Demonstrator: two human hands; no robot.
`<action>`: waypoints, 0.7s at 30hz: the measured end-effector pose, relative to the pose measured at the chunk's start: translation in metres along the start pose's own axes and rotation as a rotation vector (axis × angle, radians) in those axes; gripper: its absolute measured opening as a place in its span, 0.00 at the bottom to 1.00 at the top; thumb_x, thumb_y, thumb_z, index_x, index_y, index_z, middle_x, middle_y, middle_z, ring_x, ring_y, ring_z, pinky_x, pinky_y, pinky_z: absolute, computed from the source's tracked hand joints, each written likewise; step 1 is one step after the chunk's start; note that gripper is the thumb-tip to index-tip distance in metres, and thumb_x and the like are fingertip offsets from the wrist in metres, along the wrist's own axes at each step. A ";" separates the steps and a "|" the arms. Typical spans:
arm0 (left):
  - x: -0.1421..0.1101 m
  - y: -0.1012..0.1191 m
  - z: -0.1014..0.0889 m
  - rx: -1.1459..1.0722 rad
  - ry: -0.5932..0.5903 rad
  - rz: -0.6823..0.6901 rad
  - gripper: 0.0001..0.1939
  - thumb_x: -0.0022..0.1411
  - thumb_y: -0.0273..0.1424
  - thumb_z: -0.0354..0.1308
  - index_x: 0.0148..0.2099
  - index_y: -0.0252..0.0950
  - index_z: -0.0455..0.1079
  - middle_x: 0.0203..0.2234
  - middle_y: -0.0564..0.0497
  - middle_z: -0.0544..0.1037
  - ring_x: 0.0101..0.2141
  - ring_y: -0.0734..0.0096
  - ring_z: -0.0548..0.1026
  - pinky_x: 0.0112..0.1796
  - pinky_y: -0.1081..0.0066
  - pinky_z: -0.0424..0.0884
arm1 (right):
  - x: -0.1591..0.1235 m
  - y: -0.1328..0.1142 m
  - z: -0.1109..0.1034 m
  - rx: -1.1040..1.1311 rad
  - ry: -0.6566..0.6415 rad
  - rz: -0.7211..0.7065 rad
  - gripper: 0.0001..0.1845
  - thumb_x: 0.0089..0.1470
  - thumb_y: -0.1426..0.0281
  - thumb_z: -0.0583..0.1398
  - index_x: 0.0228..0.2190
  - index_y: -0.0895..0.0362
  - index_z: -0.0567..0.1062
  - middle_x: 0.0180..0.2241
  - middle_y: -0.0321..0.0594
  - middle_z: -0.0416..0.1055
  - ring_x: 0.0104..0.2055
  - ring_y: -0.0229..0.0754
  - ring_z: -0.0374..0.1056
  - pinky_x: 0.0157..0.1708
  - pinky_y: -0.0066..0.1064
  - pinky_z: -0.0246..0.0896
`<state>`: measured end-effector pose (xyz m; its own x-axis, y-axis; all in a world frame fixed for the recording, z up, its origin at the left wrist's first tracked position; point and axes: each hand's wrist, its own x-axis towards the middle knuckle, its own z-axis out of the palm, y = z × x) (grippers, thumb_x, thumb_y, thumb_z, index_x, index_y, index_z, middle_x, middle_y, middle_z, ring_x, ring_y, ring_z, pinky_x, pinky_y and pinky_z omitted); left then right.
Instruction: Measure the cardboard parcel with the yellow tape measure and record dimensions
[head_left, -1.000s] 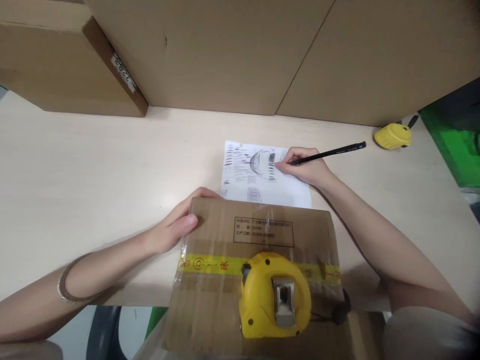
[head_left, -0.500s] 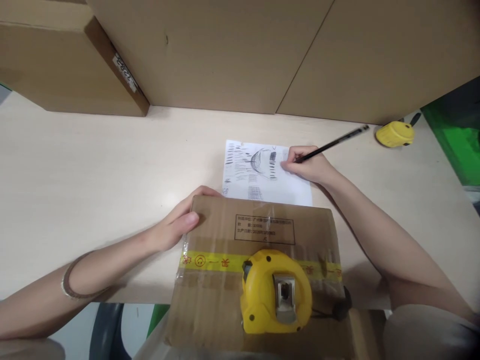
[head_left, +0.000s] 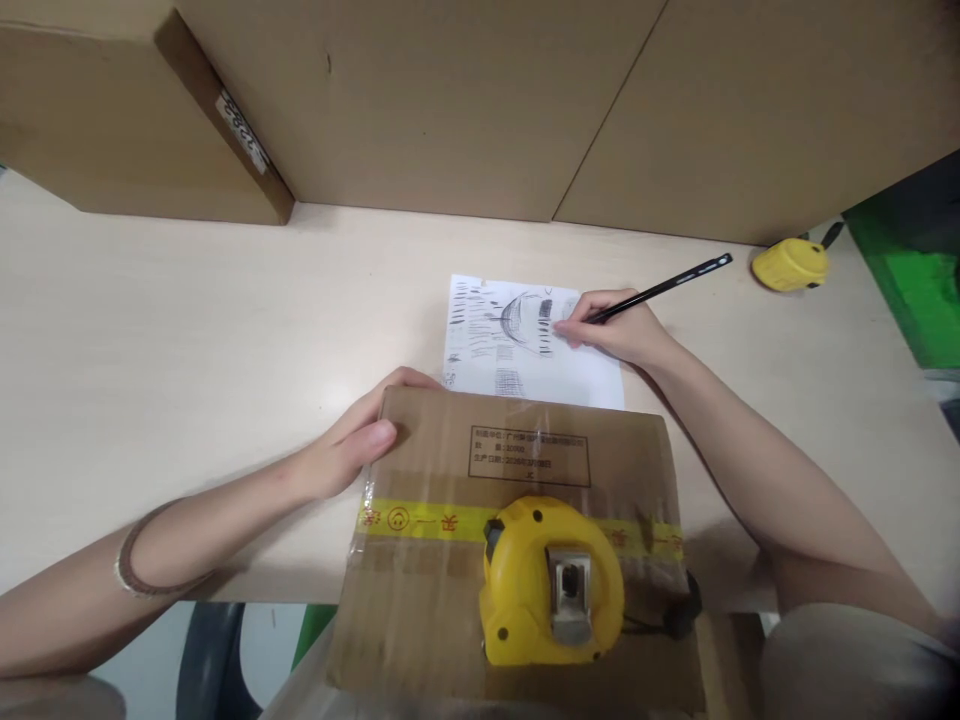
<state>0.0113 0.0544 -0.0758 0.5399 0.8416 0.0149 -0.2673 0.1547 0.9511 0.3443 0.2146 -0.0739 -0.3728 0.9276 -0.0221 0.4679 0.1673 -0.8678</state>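
Observation:
My right hand (head_left: 619, 325) is closed round a black pencil (head_left: 660, 288), its back end pointing up to the right. The writing tip is hidden by the fingers, which rest on a white sheet of paper (head_left: 570, 375) bearing dark strokes, hatching and a shaded curved shape. My left hand (head_left: 360, 430) grips the upper left corner of a cardboard box (head_left: 427, 450), thumb on its face and fingers partly hidden behind its far edge. The box covers the paper's near edge. On the box lies a yellow tape measure (head_left: 517, 600) with a metal clip and black strap.
Large cardboard panels (head_left: 435, 110) stand along the back of the pale table (head_left: 150, 330). A box with a handwritten label (head_left: 240, 130) stands back left. Another yellow tape measure (head_left: 790, 265) lies at the back right. A dark curved chair part (head_left: 206, 660) shows below the table edge.
My right hand has shifted slightly left on the paper, and the pencil has moved with it. My left hand still holds the box corner.

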 end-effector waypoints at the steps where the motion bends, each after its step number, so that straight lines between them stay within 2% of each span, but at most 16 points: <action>1: 0.000 0.000 0.000 0.002 -0.002 0.007 0.33 0.67 0.59 0.57 0.60 0.40 0.68 0.53 0.38 0.79 0.46 0.53 0.82 0.39 0.60 0.82 | 0.000 0.000 0.000 0.011 0.012 0.007 0.23 0.47 0.54 0.73 0.20 0.54 0.70 0.19 0.38 0.71 0.21 0.36 0.61 0.23 0.32 0.54; 4: 0.000 0.001 0.000 0.006 -0.005 -0.009 0.33 0.67 0.59 0.57 0.61 0.41 0.67 0.54 0.40 0.79 0.47 0.52 0.81 0.40 0.60 0.82 | 0.002 0.001 -0.002 0.016 0.049 0.020 0.22 0.49 0.56 0.72 0.20 0.53 0.68 0.18 0.36 0.68 0.20 0.35 0.58 0.22 0.32 0.52; 7: -0.001 0.001 -0.001 0.009 -0.002 -0.020 0.34 0.67 0.60 0.57 0.62 0.41 0.67 0.55 0.40 0.78 0.47 0.52 0.81 0.40 0.60 0.82 | 0.003 0.002 -0.004 -0.011 0.015 0.021 0.21 0.41 0.70 0.73 0.16 0.55 0.66 0.16 0.33 0.61 0.21 0.33 0.55 0.23 0.30 0.45; 9: -0.002 0.001 -0.002 0.003 0.004 -0.024 0.34 0.66 0.60 0.58 0.61 0.41 0.67 0.55 0.39 0.78 0.47 0.52 0.82 0.40 0.60 0.82 | 0.004 0.003 -0.006 -0.009 -0.003 0.030 0.21 0.38 0.74 0.72 0.14 0.56 0.63 0.16 0.32 0.57 0.21 0.32 0.52 0.23 0.30 0.42; 11: -0.002 0.001 -0.002 -0.002 0.008 -0.032 0.34 0.66 0.60 0.58 0.61 0.41 0.67 0.55 0.39 0.78 0.47 0.52 0.82 0.40 0.60 0.82 | 0.006 0.005 -0.008 0.009 0.016 0.039 0.21 0.40 0.72 0.70 0.15 0.55 0.62 0.15 0.31 0.56 0.21 0.32 0.52 0.23 0.31 0.42; 15: -0.002 0.005 0.002 -0.003 0.023 -0.040 0.34 0.66 0.60 0.58 0.61 0.40 0.67 0.53 0.39 0.78 0.46 0.55 0.81 0.40 0.61 0.81 | 0.008 0.004 -0.009 0.031 0.057 0.062 0.26 0.53 0.59 0.68 0.17 0.53 0.60 0.14 0.32 0.56 0.19 0.33 0.52 0.22 0.31 0.45; 18: -0.002 0.011 0.009 -0.019 0.068 -0.079 0.34 0.65 0.60 0.60 0.60 0.40 0.67 0.55 0.40 0.77 0.48 0.54 0.80 0.42 0.61 0.80 | 0.005 -0.002 -0.009 -0.003 -0.028 0.108 0.31 0.55 0.51 0.68 0.16 0.54 0.60 0.13 0.32 0.56 0.18 0.32 0.50 0.21 0.32 0.44; 21: -0.003 0.017 0.014 -0.022 0.102 -0.080 0.33 0.65 0.59 0.60 0.60 0.41 0.67 0.55 0.41 0.76 0.49 0.55 0.78 0.42 0.62 0.79 | -0.001 -0.010 -0.011 -0.056 -0.136 0.159 0.35 0.55 0.47 0.69 0.13 0.54 0.61 0.12 0.33 0.55 0.17 0.32 0.49 0.21 0.32 0.42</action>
<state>0.0162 0.0469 -0.0555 0.4761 0.8744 -0.0930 -0.2448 0.2333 0.9411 0.3490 0.2162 -0.0595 -0.3936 0.8910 -0.2263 0.5715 0.0444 -0.8194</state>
